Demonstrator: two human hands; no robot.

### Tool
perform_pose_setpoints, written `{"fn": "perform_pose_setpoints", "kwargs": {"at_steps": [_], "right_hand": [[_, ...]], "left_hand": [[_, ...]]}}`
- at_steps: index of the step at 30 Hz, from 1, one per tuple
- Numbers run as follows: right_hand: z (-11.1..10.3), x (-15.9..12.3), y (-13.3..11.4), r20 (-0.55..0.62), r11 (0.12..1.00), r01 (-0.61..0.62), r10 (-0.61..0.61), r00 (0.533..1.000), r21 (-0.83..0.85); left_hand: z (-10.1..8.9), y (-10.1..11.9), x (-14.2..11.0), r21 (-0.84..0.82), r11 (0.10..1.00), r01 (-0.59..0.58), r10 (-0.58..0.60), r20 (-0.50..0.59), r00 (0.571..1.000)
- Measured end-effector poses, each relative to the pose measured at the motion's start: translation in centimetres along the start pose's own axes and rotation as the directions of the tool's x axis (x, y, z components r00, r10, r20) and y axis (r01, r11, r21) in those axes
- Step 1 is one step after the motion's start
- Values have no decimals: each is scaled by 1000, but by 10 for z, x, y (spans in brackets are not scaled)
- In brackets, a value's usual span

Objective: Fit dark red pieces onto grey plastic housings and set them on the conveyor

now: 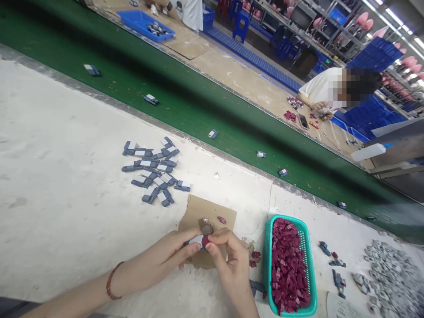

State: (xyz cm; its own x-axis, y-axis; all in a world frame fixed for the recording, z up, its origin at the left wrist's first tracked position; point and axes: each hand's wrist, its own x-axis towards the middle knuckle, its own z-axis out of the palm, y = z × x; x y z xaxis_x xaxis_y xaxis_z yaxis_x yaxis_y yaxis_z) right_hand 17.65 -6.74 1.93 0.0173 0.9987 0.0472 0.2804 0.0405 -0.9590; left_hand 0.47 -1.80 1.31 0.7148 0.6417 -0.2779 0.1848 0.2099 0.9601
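My left hand [182, 248] is closed on a small blue-grey and white plastic part [196, 240] above a piece of cardboard [195, 207]. Between the thumb and fingers of my right hand [228, 251] is a small maroon plastic piece [205, 241], held against the end of that part. Just beyond my fingertips sits a small round brown-topped object [206, 229], whose kind I cannot make out. One loose maroon piece [221, 219] lies on the cardboard. Several blue-and-white parts [159, 168] are heaped beyond my left hand.
A green basket [267, 265] full of maroon pieces stands right of my hands. Grey-white parts [394, 274] are piled farther right. Beyond the table runs a green conveyor belt [185, 106] carrying spaced-out parts. Across it, a co-worker [318, 88] handles small pieces near a blue tray [132, 24].
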Motion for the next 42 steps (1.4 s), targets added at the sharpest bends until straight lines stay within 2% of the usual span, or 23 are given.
{"fn": "perform_pose_setpoints", "kwargs": {"at_steps": [5, 8, 10, 11, 13, 16, 17, 19, 22, 25, 29, 33, 38, 40, 42], "right_hand": [[-7, -3, -2, -117, 997, 11, -21, 993, -80], [-17, -6, -1, -223, 987, -21, -16, 975, -161], [-28, -12, 2, -253, 974, -46, -11, 967, -220], [-35, -17, 4, -262, 965, -57, -12, 965, -254], [-55, -30, 8, -305, 935, -87, -24, 952, -345], [-92, -52, 17, -431, 846, -192, -49, 901, -497], [-104, -59, 20, -448, 810, -234, -39, 893, -538], [-124, -69, 26, -438, 743, -290, -4, 899, -603], [-141, -76, 34, -364, 663, -283, 17, 931, -693], [-144, -75, 40, -282, 598, -244, 31, 959, -764], [-139, -72, 43, -296, 585, -249, 16, 955, -772], [-141, -76, 47, -343, 672, -237, -28, 939, -702], [-144, -83, 51, -425, 769, -248, -33, 905, -589], [-137, -82, 47, -474, 833, -260, -3, 881, -488], [-125, -80, 40, -546, 884, -274, 25, 837, -378]], "left_hand": [[1, 4, 21, 106, 994, -41, 31, 90, 995], [-1, 13, 46, 163, 978, -132, 98, 199, 975], [-6, 21, 71, 223, 955, -196, 135, 263, 955], [-9, 25, 86, 267, 936, -228, 158, 260, 953], [-18, 31, 120, 378, 878, -294, 238, 188, 953], [-31, 36, 181, 602, 705, -375, 397, 104, 912], [-35, 37, 201, 705, 608, -365, 438, 86, 895], [-41, 38, 236, 769, 549, -328, 477, 33, 878], [-41, 39, 273, 825, 495, -274, 523, -31, 852], [-28, 43, 295, 870, 422, -255, 560, -29, 828], [5, 47, 322, 893, 326, -312, 544, 93, 834], [38, 49, 346, 900, 278, -335, 484, 170, 858], [60, 53, 358, 927, 275, -255, 463, 105, 880], [66, 56, 359, 927, 294, -233, 461, 76, 884], [72, 59, 358, 917, 330, -226, 458, 53, 887]]}}
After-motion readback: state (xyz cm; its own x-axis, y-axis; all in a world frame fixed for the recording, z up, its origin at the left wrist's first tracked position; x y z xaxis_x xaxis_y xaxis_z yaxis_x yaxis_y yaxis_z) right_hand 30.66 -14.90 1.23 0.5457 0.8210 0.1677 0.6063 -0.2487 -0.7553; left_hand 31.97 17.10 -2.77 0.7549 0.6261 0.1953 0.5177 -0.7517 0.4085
